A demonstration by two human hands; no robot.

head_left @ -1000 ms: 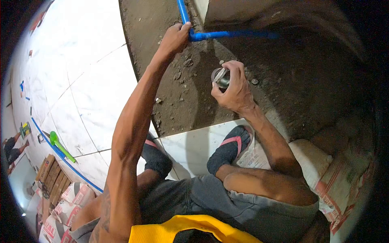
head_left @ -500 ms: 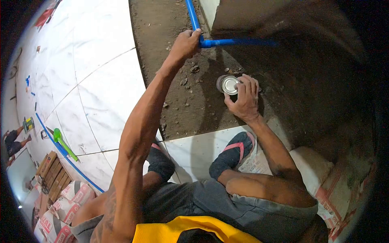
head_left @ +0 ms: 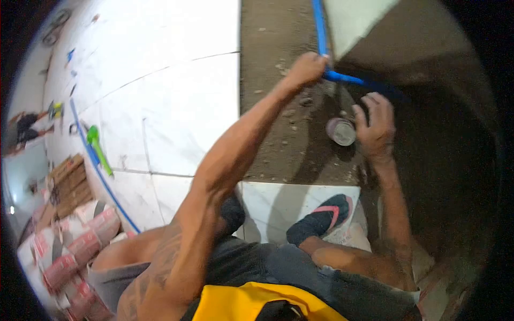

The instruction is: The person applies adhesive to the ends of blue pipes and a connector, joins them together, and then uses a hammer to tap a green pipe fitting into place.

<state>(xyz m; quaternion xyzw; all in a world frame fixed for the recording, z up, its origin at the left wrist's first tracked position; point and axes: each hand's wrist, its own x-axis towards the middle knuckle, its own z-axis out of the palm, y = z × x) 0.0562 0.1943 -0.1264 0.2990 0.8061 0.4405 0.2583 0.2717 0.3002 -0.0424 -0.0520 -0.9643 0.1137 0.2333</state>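
Note:
My left hand (head_left: 309, 68) is wrapped round the blue pipe (head_left: 320, 28) at its corner fitting, where a second blue pipe arm (head_left: 348, 78) branches off to the right over the dirt. My right hand (head_left: 378, 124) is just to the right of a small round can (head_left: 341, 132), fingers apart and curved, holding nothing. The can has a pale lid and stands on the dirt, below the pipe corner.
White floor tiles (head_left: 176, 112) border the dirt strip on the left and near my feet. At the far left are a green tool (head_left: 96, 150), a long blue pipe (head_left: 115, 200), stacked cartons (head_left: 72, 184), bags (head_left: 80, 246) and another person (head_left: 27, 128).
My right hand has let go of the can and moved up and off it to the right. The camera view has shifted left, and my left hand still grips the pipe corner.

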